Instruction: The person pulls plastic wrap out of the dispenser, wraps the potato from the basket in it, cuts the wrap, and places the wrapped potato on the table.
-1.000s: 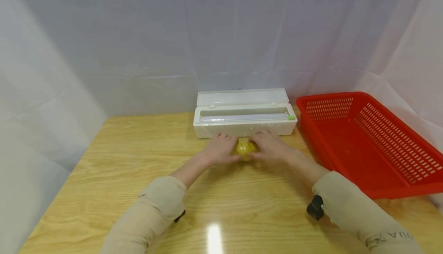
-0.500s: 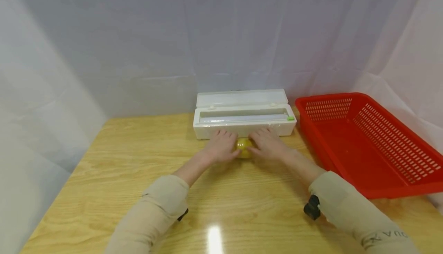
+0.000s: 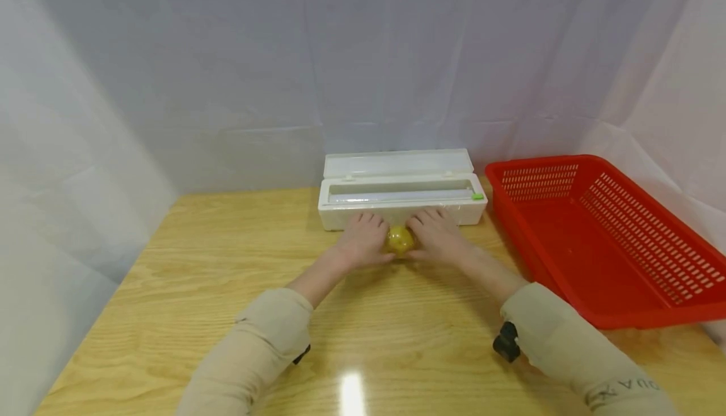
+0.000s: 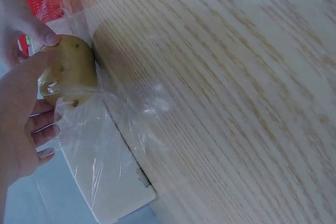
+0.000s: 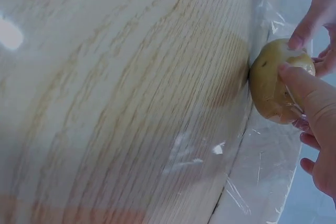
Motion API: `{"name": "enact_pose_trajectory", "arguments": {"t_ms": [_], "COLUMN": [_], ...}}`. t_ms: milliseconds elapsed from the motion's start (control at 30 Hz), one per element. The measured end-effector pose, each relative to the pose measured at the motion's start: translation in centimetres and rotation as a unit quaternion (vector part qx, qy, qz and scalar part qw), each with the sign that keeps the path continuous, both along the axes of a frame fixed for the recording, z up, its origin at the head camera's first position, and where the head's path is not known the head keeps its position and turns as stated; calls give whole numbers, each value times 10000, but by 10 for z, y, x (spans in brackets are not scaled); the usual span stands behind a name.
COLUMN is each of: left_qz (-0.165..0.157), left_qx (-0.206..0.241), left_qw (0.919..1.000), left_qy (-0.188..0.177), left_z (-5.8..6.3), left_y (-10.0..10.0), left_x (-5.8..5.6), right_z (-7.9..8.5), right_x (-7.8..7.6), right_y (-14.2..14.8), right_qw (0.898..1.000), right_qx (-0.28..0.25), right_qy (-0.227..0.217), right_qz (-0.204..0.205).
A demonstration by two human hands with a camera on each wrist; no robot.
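Observation:
A yellow-brown potato (image 3: 400, 239) with small dark eyes is held between both hands, just in front of the white cling film dispenser (image 3: 403, 215). My left hand (image 3: 364, 239) grips its left side, thumb on the near face. From the right, my right hand (image 3: 438, 237) grips it too, thumb likewise in front. Clear cling film (image 4: 89, 145) lies over part of the potato (image 4: 73, 72) in the left wrist view and spreads loosely beside it. In the right wrist view more film (image 5: 252, 166) trails past the potato (image 5: 273, 85). The potato's far side is hidden.
The dispenser's lid (image 3: 399, 163) stands raised, showing the film roll (image 3: 397, 196) and a green slider (image 3: 478, 196). A red plastic basket (image 3: 595, 258) stands at the right of the wooden table (image 3: 227, 265). White sheeting (image 3: 255, 75) hangs behind.
Both hands stay at the same spot around the potato, while their thumbs shift over its near face, higher half a second ago and lower now. The dispenser and basket have not moved.

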State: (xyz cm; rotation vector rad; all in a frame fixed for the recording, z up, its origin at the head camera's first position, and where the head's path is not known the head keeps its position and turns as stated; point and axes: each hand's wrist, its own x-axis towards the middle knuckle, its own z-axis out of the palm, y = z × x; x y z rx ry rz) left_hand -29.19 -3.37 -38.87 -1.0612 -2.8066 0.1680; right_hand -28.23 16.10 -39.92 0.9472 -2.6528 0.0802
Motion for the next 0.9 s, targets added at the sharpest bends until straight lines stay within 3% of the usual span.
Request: {"name": "enact_pose_trajectory", "arguments": {"t_ms": [133, 300, 600, 900], "left_qz": [-126, -113, 34, 34], "left_qx": [-27, 38, 250, 147], "left_qw": [9992, 9986, 9995, 9999], "left_qy": [365, 519, 194, 30], "left_z": [-4, -7, -4, 1], "left_y": [1, 4, 6, 7], "left_x": [0, 0, -2, -4], "right_z": [-1, -2, -2, -1], "right_x": [-1, -1, -4, -7], "right_y": [0, -1, 0, 3], "right_qw": [10000, 9999, 9998, 9992], "right_qx": [47, 55, 134, 232], "right_qy": [-38, -107, -24, 89], "right_qz": [-51, -49, 157, 327]}}
